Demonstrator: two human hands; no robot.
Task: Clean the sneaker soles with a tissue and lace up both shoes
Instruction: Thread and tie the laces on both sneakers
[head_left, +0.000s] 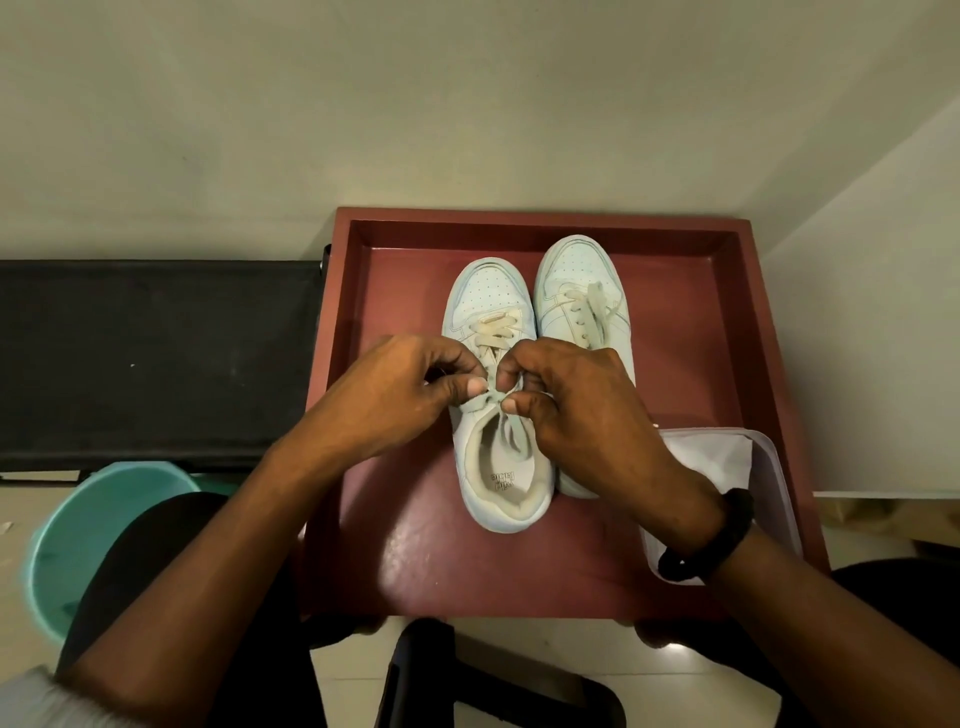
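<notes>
The lace (492, 398) is pinched by the left hand (410, 387) and the right hand (569, 402), with the sneaker (511, 512) directly under them; both ends should be pulled evenly so the knot is centred

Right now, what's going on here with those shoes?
A person is lacing one white sneaker in a red tray. The left hand and the right hand each pinch its lace near the top eyelets, with the lower rows already crossed. The second sneaker stands beside it, its own lace loose and mostly unthreaded. A box holding tissue sits at the tray's near right corner.
</notes>
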